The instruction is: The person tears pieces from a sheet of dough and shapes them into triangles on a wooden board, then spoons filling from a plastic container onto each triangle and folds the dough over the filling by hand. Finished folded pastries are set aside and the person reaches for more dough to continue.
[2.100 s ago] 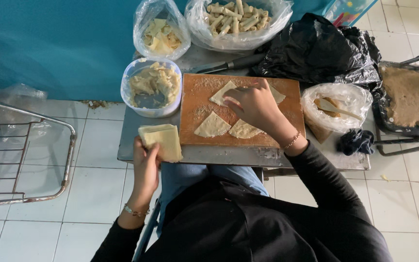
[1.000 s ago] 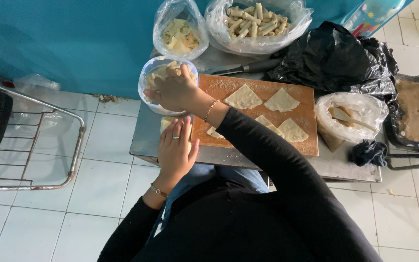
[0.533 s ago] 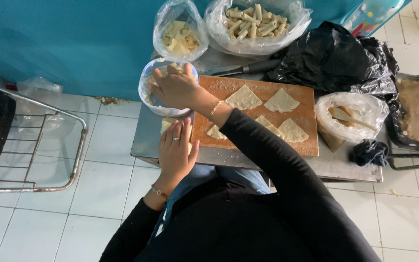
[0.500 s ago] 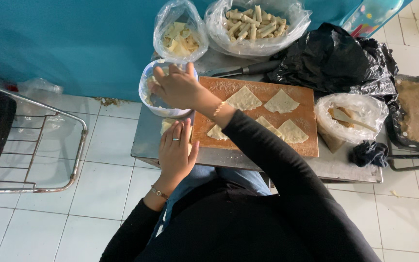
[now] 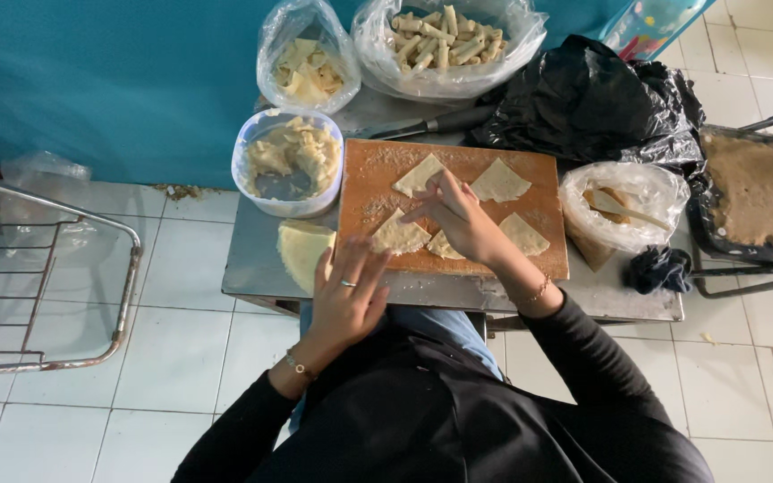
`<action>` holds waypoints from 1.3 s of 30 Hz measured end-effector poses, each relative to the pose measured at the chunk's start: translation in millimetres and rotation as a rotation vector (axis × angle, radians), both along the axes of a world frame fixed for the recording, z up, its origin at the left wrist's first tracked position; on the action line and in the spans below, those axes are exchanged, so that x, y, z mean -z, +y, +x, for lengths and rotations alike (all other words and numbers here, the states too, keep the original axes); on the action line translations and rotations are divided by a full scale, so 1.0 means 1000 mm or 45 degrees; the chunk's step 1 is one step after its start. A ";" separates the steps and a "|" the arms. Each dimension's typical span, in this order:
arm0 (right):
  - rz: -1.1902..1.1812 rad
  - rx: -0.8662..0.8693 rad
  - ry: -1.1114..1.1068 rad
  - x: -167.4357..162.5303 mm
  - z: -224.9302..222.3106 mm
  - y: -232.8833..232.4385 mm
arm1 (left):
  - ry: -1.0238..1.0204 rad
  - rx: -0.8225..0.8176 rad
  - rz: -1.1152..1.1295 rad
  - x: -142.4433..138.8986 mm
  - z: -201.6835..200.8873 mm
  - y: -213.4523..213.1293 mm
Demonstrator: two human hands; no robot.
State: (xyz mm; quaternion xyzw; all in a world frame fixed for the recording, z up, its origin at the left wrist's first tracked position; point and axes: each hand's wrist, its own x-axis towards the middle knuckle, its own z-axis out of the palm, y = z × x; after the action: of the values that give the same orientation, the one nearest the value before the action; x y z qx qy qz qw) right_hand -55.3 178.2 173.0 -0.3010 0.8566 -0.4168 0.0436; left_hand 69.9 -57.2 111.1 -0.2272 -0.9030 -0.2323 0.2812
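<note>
Wrappers, four triangular ones (image 5: pixel 403 234), lie on the wooden board (image 5: pixel 369 174). I see my right hand (image 5: pixel 460 215) over the board's middle, fingers pinched together above one wrapper. My left hand (image 5: pixel 348 295) rests spread and empty at the board's near-left edge, beside a wrapper stack (image 5: pixel 300 249) on the counter (image 5: pixel 252 259).

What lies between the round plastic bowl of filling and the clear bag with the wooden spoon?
In the head view, the wooden cutting board fills that stretch, carrying triangular dough wrappers, with the right hand over them.
</note>
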 end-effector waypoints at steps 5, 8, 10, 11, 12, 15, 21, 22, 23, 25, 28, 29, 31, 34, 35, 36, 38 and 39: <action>-0.154 -0.052 -0.144 0.022 0.010 0.002 | 0.088 -0.037 -0.160 0.008 -0.009 0.011; -0.006 -0.110 0.166 0.019 0.020 0.000 | 0.103 -0.054 -0.213 0.012 -0.010 0.012; 0.257 -0.080 0.376 0.013 0.032 -0.001 | 0.136 -0.063 -0.209 0.013 -0.011 0.012; 0.435 -0.024 0.417 0.010 0.040 -0.003 | 0.140 -0.067 -0.214 0.013 -0.011 0.012; 0.613 0.034 0.458 0.008 0.047 -0.006 | 0.144 -0.069 -0.220 0.013 -0.011 0.013; 0.654 0.076 0.895 0.002 0.065 -0.013 | 0.151 -0.079 -0.227 0.012 -0.011 0.014; 0.755 -0.020 0.936 -0.003 0.072 -0.018 | 0.146 -0.087 -0.235 0.010 -0.008 0.013; 0.783 0.010 0.843 -0.006 0.071 -0.016 | 0.154 -0.085 -0.225 0.009 -0.007 0.013; 0.812 0.038 0.751 -0.011 0.069 -0.013 | 0.152 -0.087 -0.232 0.008 -0.006 0.014; 0.749 0.061 0.669 -0.018 0.067 -0.008 | 0.147 -0.096 -0.245 0.005 -0.004 0.015; 0.565 0.020 0.705 -0.024 0.064 -0.006 | 0.160 -0.102 -0.241 0.002 -0.005 0.016; 0.564 -0.009 0.727 -0.025 0.062 -0.007 | 0.161 -0.107 -0.240 0.001 -0.005 0.017; 0.570 -0.052 0.735 -0.024 0.060 -0.008 | 0.170 -0.119 -0.237 0.001 -0.007 0.017; 0.611 -0.105 0.730 -0.019 0.059 -0.007 | 0.163 -0.128 -0.244 0.004 -0.007 0.018; 0.640 -0.125 0.763 -0.017 0.059 -0.007 | 0.167 -0.127 -0.241 0.005 -0.008 0.018; 0.670 -0.144 0.793 -0.014 0.059 -0.007 | 0.169 -0.125 -0.237 0.006 -0.008 0.018; 0.694 -0.156 0.819 -0.009 0.060 -0.007 | 0.168 -0.124 -0.238 0.009 -0.008 0.018; 0.706 -0.162 0.834 -0.006 0.060 -0.007 | 0.168 -0.127 -0.243 0.010 -0.008 0.018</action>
State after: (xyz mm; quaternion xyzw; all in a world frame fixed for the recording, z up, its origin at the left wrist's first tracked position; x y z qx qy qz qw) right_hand 5.0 171.6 178.9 -0.4464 0.8846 -0.0499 -0.1258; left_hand 62.0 -39.6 101.1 -0.2225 -0.9107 -0.1157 0.3282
